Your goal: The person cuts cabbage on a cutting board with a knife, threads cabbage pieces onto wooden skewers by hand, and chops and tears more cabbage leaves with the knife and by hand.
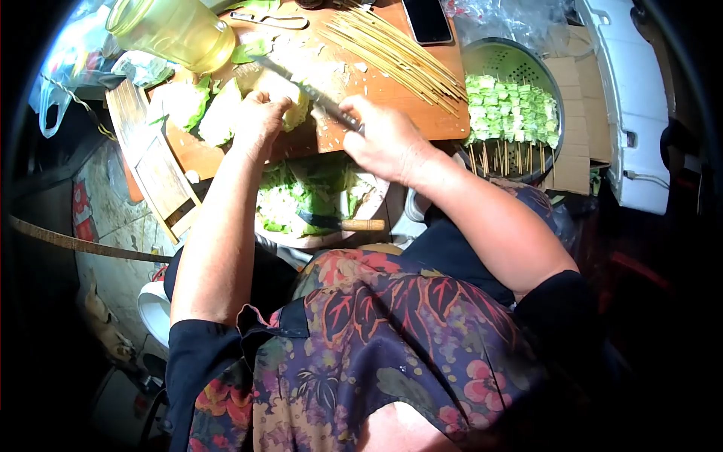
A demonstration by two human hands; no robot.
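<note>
My left hand (262,119) is closed on a pale piece of cabbage (298,111) at the front of the brown wooden board (331,142). In my right hand (388,143) is the handle of a long knife (320,99), its blade slanting up and left just above the cabbage. More cabbage chunks (220,114) lie left of my left hand. Below the board's edge, a bowl (373,197) holds chopped green leaves (279,203), and a second knife with a wooden handle (363,224) rests across it.
Bamboo skewers (399,56) lie across the board near a phone (428,19). At right, a metal colander (527,56) contains skewered cabbage pieces (512,109). A yellowish plastic jug (177,34) stands at the back left, near a wooden slicer board (151,154). White foam (621,98) edges the right side.
</note>
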